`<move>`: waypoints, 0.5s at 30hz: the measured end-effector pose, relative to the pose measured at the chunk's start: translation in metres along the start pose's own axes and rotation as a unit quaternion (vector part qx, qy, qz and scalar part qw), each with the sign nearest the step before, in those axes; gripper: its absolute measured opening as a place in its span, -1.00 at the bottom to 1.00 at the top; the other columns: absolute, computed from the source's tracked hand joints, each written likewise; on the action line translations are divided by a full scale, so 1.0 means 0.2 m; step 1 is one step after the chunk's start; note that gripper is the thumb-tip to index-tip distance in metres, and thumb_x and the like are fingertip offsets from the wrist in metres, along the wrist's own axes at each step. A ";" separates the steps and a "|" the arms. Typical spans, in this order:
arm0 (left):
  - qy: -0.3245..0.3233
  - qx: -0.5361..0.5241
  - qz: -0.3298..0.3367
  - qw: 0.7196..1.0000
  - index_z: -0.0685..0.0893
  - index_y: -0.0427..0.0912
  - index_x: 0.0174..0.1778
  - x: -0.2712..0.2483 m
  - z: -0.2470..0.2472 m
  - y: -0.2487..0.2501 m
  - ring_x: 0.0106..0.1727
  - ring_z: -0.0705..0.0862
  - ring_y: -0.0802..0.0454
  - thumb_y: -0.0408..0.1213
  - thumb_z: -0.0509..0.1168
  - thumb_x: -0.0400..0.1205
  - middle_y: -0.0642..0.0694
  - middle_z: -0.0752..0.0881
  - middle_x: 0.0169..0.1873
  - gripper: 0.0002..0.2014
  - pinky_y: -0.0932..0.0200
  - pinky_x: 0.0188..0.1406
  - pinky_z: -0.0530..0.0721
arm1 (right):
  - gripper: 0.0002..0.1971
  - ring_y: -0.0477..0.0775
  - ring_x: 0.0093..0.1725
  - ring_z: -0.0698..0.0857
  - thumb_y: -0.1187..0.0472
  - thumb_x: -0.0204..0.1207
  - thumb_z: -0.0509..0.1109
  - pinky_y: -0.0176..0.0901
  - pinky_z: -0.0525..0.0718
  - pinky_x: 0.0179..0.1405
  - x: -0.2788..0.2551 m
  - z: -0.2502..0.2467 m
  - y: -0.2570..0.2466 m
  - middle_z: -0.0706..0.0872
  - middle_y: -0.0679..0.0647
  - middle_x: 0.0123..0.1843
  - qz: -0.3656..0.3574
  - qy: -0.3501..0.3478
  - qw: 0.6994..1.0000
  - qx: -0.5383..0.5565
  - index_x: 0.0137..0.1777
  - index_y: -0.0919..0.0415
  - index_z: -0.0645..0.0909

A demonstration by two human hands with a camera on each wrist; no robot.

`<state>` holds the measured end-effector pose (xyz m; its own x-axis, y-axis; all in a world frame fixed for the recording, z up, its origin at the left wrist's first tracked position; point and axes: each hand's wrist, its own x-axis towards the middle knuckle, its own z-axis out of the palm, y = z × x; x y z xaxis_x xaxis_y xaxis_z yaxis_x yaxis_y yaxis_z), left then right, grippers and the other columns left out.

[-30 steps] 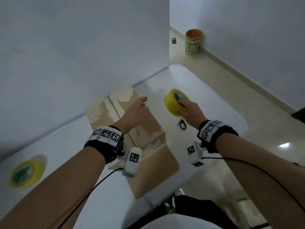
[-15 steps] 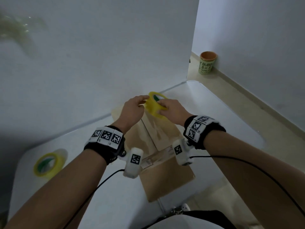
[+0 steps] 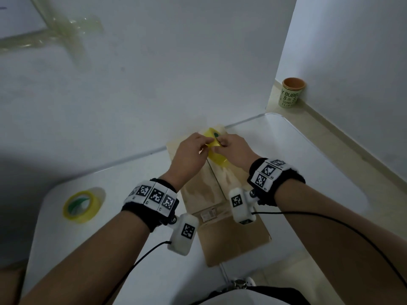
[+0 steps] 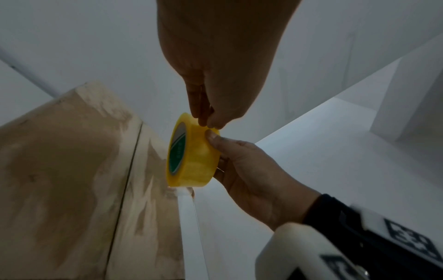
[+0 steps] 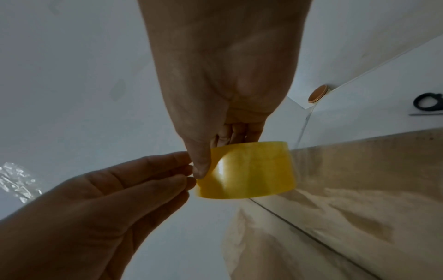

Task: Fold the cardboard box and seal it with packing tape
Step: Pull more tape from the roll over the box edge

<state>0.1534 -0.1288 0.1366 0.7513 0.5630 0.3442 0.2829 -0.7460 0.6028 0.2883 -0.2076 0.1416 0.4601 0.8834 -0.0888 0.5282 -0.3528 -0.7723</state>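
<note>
White bench [image 3: 308, 164] carries the cardboard box [image 3: 229, 234], flaps closed, seam running away from me. I see my right hand [image 3: 236, 151] gripping the yellow tape roll [image 3: 214, 148] above the box's far end, fingers curled around it. Left hand [image 3: 187, 157] pinches at the roll's edge. Spare roll [image 3: 81, 205] lies far left.

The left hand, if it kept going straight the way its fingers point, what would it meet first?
Already touching: the left hand's fingertips pinch at the rim of the yellow packing tape roll that the right hand grips. Beyond the roll, probably the white wall; depth is unclear.
</note>
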 end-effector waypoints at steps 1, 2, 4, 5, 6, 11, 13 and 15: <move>0.001 -0.005 0.008 1.000 0.73 -0.26 0.22 -0.01 0.00 0.00 -0.03 0.70 -0.06 -0.48 0.31 0.60 -0.17 0.70 -0.01 -0.71 0.11 0.10 0.67 | -0.64 0.06 -0.30 0.39 0.16 0.51 0.43 -0.13 0.25 -0.34 0.00 0.01 0.00 0.34 0.14 -0.39 0.005 0.003 1.000 0.015 -0.29 0.46 0.44; 0.003 -0.009 0.017 1.000 0.73 -0.26 0.21 -0.01 0.00 0.01 -0.05 0.71 -0.05 -0.47 0.32 0.59 -0.17 0.69 -0.03 -0.72 0.06 0.08 0.68 | -0.62 0.06 -0.29 0.41 0.15 0.50 0.44 -0.12 0.29 -0.30 0.00 0.01 -0.01 0.39 0.25 -0.37 0.010 0.004 0.999 0.034 -0.24 0.53 0.48; 0.004 -0.020 0.031 0.999 0.73 -0.24 0.15 -0.02 -0.01 0.02 -0.08 0.70 -0.01 -0.46 0.35 0.58 -0.14 0.67 -0.05 -0.76 0.12 0.06 0.67 | -0.54 0.15 -0.24 0.54 0.13 0.46 0.47 -0.06 0.44 -0.16 0.00 0.01 0.00 0.57 0.54 -0.18 0.019 0.001 0.995 0.097 -0.06 0.64 0.53; 0.003 -0.025 0.033 0.999 0.73 -0.23 0.13 -0.02 -0.01 0.02 -0.09 0.70 0.02 -0.46 0.36 0.56 -0.12 0.66 -0.05 -0.77 0.17 0.05 0.66 | -0.53 0.27 -0.15 0.65 0.14 0.45 0.48 0.05 0.55 -0.04 0.00 0.01 0.00 0.62 0.60 -0.01 0.030 -0.004 0.991 0.132 0.01 0.65 0.54; 0.002 -0.030 0.033 0.999 0.73 -0.22 0.11 -0.02 -0.02 0.01 -0.10 0.69 0.04 -0.47 0.37 0.55 -0.11 0.65 -0.06 -0.77 0.19 0.04 0.65 | -0.56 0.41 -0.01 0.69 0.19 0.45 0.47 0.20 0.59 0.13 -0.01 0.01 0.00 0.61 0.60 0.10 0.040 -0.014 0.986 0.159 0.06 0.64 0.55; -0.020 -0.027 0.032 0.999 0.65 -0.14 0.20 -0.04 -0.04 -0.02 0.07 0.60 0.05 -0.41 0.40 0.54 -0.06 0.62 0.04 -0.69 0.23 0.13 0.56 | -0.73 0.13 0.01 0.70 0.36 0.56 0.35 -0.08 0.62 0.06 -0.06 -0.02 -0.03 0.75 0.31 0.06 0.064 -0.055 0.952 0.293 0.22 0.42 0.67; -0.051 -0.006 0.026 0.998 0.56 -0.08 0.39 -0.04 -0.07 -0.04 0.38 0.45 0.04 -0.35 0.40 0.56 -0.03 0.51 0.36 -0.55 0.32 0.36 0.33 | -0.70 0.20 0.03 0.65 0.26 0.63 0.30 -0.01 0.61 0.07 -0.05 -0.03 -0.03 0.70 0.34 0.05 0.097 -0.036 0.923 0.371 0.24 0.46 0.63; -0.094 -0.014 0.005 0.995 0.39 -0.05 0.54 -0.04 -0.12 -0.05 0.56 0.29 0.11 -0.44 0.35 0.55 0.00 0.32 0.59 -0.38 0.32 0.46 0.22 | -0.72 0.19 0.02 0.64 0.26 0.67 0.24 -0.10 0.62 0.02 -0.04 -0.04 -0.04 0.66 0.28 0.02 0.119 -0.023 0.908 0.401 0.21 0.46 0.62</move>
<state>0.1310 -0.1165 0.1442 0.8534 0.4767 0.2108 0.2598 -0.7396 0.6208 0.2851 -0.2145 0.1534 0.4530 0.8300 -0.3255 -0.2814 -0.2133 -0.9356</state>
